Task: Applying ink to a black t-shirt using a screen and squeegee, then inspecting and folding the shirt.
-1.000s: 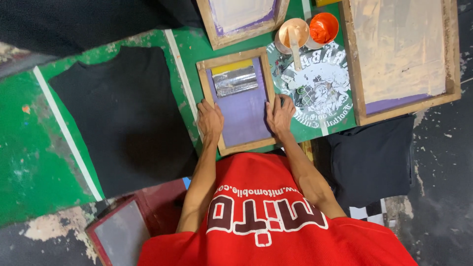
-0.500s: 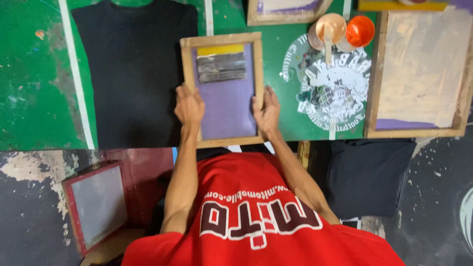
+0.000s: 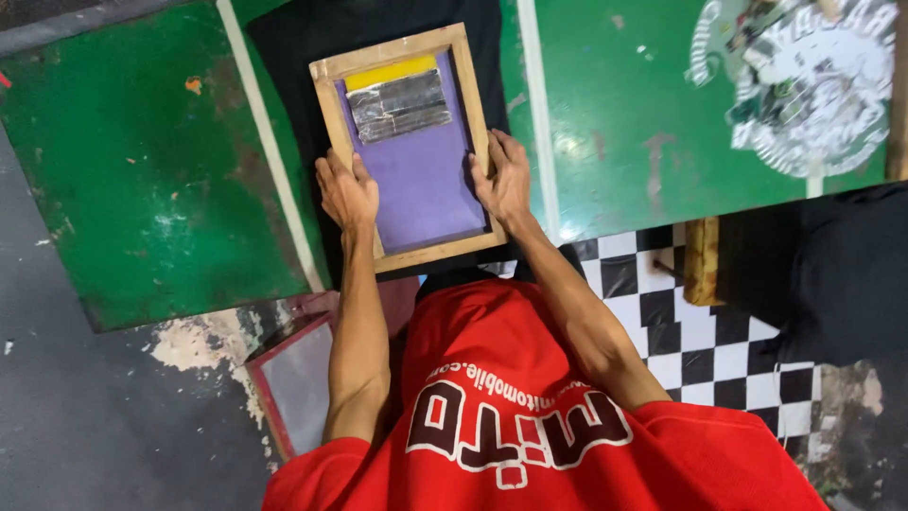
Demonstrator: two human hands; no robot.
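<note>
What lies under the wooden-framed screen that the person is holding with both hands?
A black garment on the green table shows around the wooden-framed screen, gripped by the left hand and right hand. The cloth directly beneath is covered.

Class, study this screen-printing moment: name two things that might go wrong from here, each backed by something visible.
1. The wooden screen frame lies on the black shirt, gripped only at its side rails by the left hand and right hand; it may skew.
2. The frame's near edge sits at the green table edge, so it might tip.

wooden screen frame [image 3: 409,147] | purple mesh | flat on black shirt [image 3: 284,57]
</note>
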